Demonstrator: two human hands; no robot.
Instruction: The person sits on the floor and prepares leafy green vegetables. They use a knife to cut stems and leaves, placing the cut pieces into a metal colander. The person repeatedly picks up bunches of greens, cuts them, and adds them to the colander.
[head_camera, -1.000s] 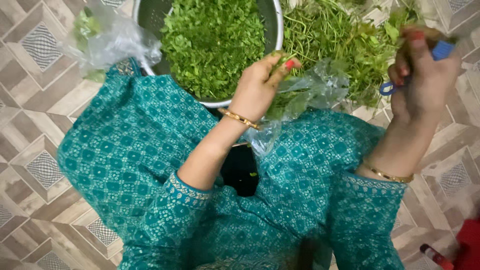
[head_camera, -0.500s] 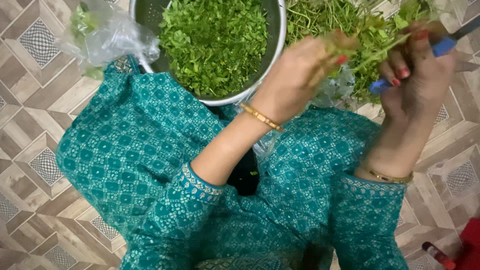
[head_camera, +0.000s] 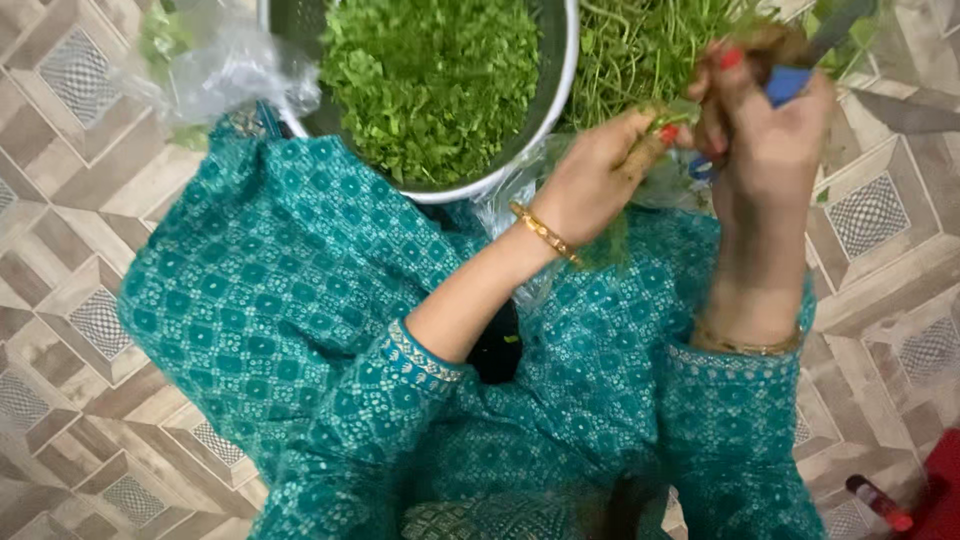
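Green stems pinched in our left hand (head_camera: 590, 185), blue-handled knife (head_camera: 790, 80) clenched in our right hand (head_camera: 765, 130).
Blade works close beside our left fingertips (head_camera: 668, 132); a slip could nick them.

Home floor, patterned tiles (head_camera: 70, 200), herb bowl (head_camera: 560, 90)

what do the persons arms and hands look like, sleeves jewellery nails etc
Both arms wear teal sleeves with a small pale geometric print and embroidered patterned cuffs, ending short of the wrists. The left hand has a gold bangle at its wrist; the right hand has a thin gold bangle lower on the forearm. Nails are painted red.
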